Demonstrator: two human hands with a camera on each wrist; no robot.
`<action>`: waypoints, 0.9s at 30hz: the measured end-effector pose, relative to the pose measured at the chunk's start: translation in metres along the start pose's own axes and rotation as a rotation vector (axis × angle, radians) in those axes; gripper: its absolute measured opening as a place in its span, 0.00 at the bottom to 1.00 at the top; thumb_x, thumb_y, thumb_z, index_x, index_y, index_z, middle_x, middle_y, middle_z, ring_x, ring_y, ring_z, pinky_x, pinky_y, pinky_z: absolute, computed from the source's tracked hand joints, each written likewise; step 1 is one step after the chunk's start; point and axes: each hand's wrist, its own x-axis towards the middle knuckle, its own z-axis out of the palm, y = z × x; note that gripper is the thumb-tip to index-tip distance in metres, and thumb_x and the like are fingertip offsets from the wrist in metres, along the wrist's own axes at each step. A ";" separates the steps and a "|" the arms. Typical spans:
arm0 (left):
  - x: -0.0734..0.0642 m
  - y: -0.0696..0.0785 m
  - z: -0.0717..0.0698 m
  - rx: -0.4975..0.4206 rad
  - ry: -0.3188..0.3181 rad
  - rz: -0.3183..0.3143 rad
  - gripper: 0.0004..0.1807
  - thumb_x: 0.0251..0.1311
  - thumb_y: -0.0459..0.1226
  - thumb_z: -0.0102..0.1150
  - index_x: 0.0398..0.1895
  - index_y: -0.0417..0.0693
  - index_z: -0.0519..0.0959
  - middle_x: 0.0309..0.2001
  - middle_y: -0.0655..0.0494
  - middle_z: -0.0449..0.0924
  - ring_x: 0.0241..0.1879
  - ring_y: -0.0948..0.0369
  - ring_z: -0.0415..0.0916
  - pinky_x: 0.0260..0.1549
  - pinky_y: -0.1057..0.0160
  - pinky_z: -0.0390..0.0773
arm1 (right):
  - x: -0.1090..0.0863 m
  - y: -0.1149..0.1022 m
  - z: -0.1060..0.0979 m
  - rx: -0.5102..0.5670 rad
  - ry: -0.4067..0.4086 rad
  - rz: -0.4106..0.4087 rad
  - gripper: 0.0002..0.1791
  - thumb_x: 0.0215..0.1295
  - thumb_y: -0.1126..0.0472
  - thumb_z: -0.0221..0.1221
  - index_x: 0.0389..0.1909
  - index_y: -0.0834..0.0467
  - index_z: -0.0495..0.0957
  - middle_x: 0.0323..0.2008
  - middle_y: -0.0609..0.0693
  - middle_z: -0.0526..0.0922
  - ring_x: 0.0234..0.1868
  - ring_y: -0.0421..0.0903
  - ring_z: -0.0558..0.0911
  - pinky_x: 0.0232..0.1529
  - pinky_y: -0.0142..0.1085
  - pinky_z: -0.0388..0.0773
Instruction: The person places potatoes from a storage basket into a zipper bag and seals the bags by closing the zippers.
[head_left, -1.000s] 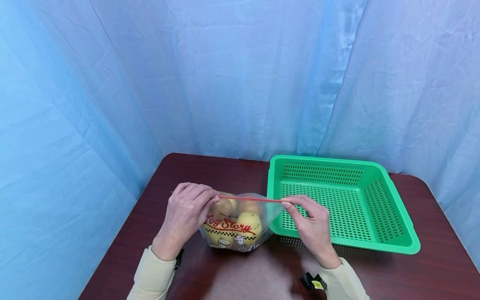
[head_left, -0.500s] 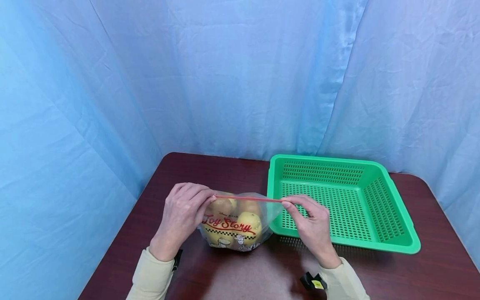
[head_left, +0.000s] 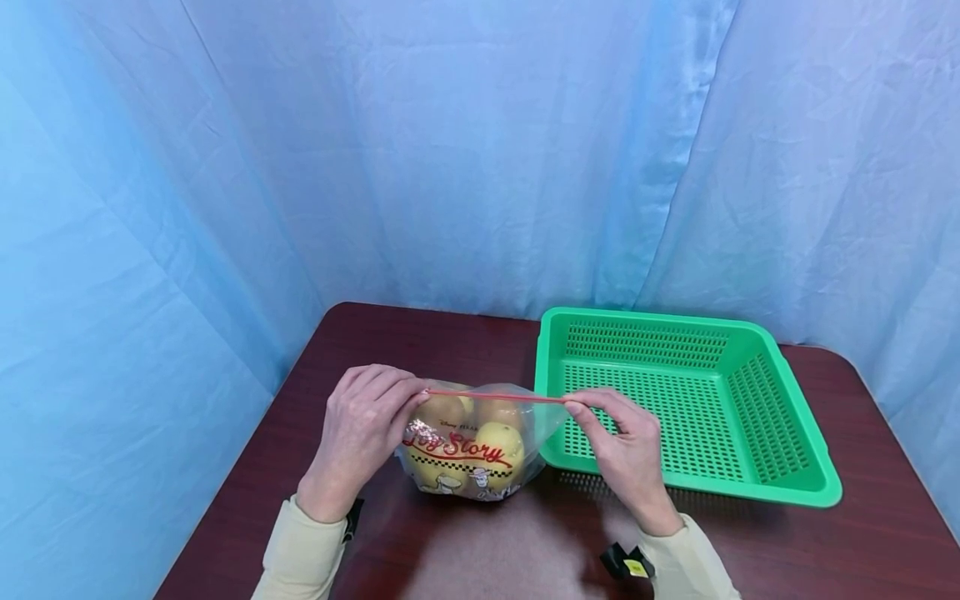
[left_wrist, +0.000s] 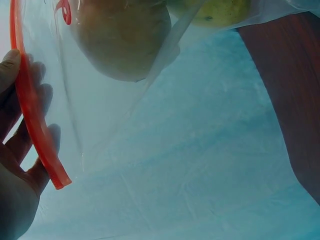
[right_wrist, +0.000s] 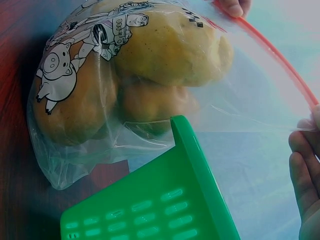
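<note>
A clear zip bag (head_left: 457, 458) printed with red "Toy Story" lettering and cartoon figures sits on the table, with several round yellow and brownish fruits (right_wrist: 172, 52) inside. Along its top runs a red zip strip (head_left: 495, 396), stretched between both hands. My left hand (head_left: 365, 425) pinches the strip on the left, thumb on one side and fingers behind it in the left wrist view. The strip's end (left_wrist: 61, 181) sticks out past those fingers. With thumb and forefinger, my right hand (head_left: 628, 446) pinches the bag's top right corner.
A green perforated plastic basket (head_left: 675, 490) stands right of the bag, its near left rim close to my right hand. The dark red-brown table (head_left: 435, 333) ends at a pale blue curtain (head_left: 465, 167) behind and to the left.
My left hand has slid slightly left along the red strip, baring a little more of it. The right hand keeps its pinch at the corner. Bag and basket stay in place.
</note>
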 end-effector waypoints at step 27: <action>-0.007 -0.006 -0.004 0.001 0.026 -0.031 0.17 0.77 0.48 0.55 0.40 0.48 0.88 0.39 0.55 0.87 0.43 0.53 0.82 0.48 0.49 0.79 | 0.003 -0.007 0.000 0.007 0.014 -0.043 0.18 0.48 0.85 0.68 0.37 0.64 0.88 0.33 0.57 0.88 0.40 0.36 0.85 0.44 0.22 0.79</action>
